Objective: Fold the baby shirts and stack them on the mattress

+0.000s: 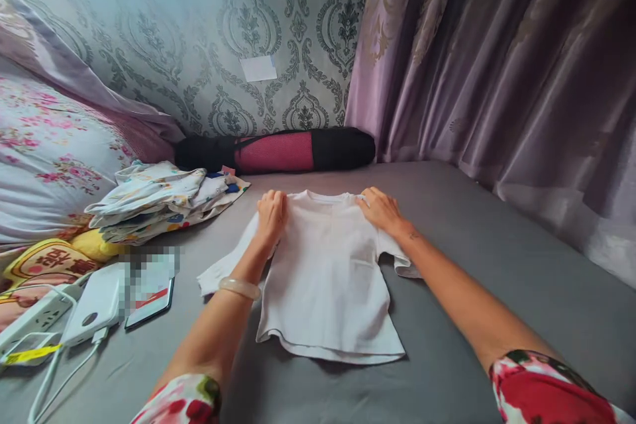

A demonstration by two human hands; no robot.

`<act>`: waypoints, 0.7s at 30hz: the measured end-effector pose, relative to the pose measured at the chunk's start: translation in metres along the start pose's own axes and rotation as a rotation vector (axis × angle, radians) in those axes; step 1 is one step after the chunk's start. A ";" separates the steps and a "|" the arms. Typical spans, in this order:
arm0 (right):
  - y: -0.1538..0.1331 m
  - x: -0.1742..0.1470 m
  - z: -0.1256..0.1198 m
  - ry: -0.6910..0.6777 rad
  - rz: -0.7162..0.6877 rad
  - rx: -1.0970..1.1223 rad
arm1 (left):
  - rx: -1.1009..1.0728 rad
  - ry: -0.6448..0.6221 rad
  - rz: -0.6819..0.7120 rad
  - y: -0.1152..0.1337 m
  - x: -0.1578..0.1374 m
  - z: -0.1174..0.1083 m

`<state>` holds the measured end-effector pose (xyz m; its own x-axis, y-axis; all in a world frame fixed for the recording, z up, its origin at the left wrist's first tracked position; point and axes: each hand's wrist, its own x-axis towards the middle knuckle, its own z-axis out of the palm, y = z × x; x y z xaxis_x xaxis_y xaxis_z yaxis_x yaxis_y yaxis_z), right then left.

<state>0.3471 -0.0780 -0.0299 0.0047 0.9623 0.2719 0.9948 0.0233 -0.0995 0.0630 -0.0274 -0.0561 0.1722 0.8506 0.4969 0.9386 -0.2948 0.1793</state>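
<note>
A small white shirt (328,278) lies spread on the grey bed sheet (472,232), its neckline away from me and its hem towards me. My left hand (272,213) is closed on the shirt's left shoulder, with the fingers curled over the cloth. At the opposite shoulder, my right hand (381,211) pinches the fabric beside the collar. Both sleeves stick out sideways, partly covered by my forearms. A pale bangle (239,288) circles my left wrist.
Folded patterned clothes (163,202) are stacked at the left. Nearer me lie a phone (152,295), a white power bank (97,301) with cables and a power strip (42,318). A black and pink long bag (275,151) rests along the wall; curtains (472,59) hang at right.
</note>
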 end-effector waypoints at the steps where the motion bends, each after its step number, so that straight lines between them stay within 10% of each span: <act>1: 0.001 0.000 0.016 -0.041 -0.005 -0.019 | -0.006 -0.045 -0.020 -0.002 -0.003 0.016; 12: 0.013 0.011 0.067 -0.171 -0.048 -0.012 | -0.143 -0.340 -0.092 -0.017 0.008 0.066; 21: 0.027 0.057 0.070 -0.152 -0.090 -0.084 | 0.005 -0.197 -0.114 0.003 0.038 0.071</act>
<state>0.3667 -0.0034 -0.0842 -0.0935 0.9874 0.1275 0.9956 0.0941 0.0010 0.0939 0.0349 -0.0973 0.1192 0.9471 0.2980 0.9568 -0.1898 0.2204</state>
